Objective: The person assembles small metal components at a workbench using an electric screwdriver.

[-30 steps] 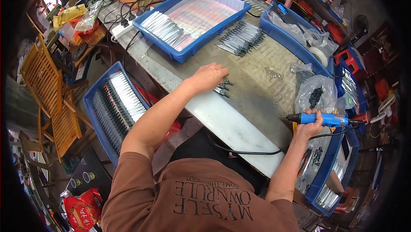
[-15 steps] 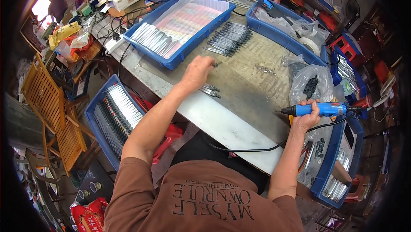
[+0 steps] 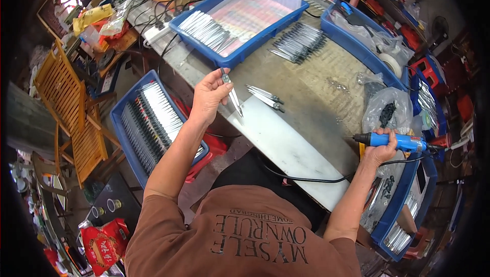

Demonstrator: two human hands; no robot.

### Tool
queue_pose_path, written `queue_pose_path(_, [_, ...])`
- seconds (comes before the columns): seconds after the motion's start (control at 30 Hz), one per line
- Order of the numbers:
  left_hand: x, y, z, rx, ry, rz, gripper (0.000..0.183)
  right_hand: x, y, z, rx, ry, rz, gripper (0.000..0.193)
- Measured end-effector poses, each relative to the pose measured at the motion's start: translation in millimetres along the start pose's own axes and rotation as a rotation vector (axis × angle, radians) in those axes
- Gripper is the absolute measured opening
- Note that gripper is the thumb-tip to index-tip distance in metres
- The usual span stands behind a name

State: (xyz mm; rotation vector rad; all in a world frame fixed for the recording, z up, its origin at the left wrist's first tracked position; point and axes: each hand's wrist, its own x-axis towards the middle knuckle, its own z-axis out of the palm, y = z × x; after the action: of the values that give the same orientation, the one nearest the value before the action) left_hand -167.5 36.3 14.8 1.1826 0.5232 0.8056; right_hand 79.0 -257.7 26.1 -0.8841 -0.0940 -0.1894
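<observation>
My left hand (image 3: 208, 95) is closed on a silver drawing compass (image 3: 235, 99), its dark handle up between thumb and fingers and its pointed legs slanting down over the near table edge. Just right of it, a few compasses (image 3: 264, 97) lie at the edge of a white board (image 3: 286, 139). My right hand (image 3: 382, 150) grips a blue electric screwdriver (image 3: 406, 142), its bit pointing left above the table's right side. Farther back, a row of similar compasses (image 3: 300, 43) lies side by side on the brown table surface (image 3: 326, 62).
A blue tray (image 3: 232, 61) of silver parts stands behind my left hand. Lower left is a blue bin (image 3: 122, 139) with packed rows. More blue trays (image 3: 357, 55) and a clear plastic bag (image 3: 375, 111) line the right. The screwdriver's black cord (image 3: 326, 180) crosses the board.
My left hand has drawn back toward me and turned up, now showing a compass in its fingers. The right hand still holds the screwdriver. The whole view has shifted slightly.
</observation>
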Motion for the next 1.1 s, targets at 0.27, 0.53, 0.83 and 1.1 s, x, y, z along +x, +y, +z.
queue_pose_path(0.27, [-35, 0, -53, -0.089, 0.106, -0.032, 0.02, 9, 5, -13, 0.008, -0.052, 0.013, 0.028])
queue_pose_path(0.53, [-61, -1, -98, -0.133, 0.172, -0.04, 0.016, 17, 8, -20, -0.006, -0.055, 0.042, 0.03])
queue_pose_path(0.83, [-83, -5, -137, -0.114, 0.314, -0.032, 0.013, 21, 11, -25, -0.026, -0.062, 0.036, 0.022])
queue_pose_path(1.1, [-83, -21, -221, -0.019, 0.658, -0.091, 0.011, 21, 9, -25, -0.045, -0.078, 0.025, 0.019])
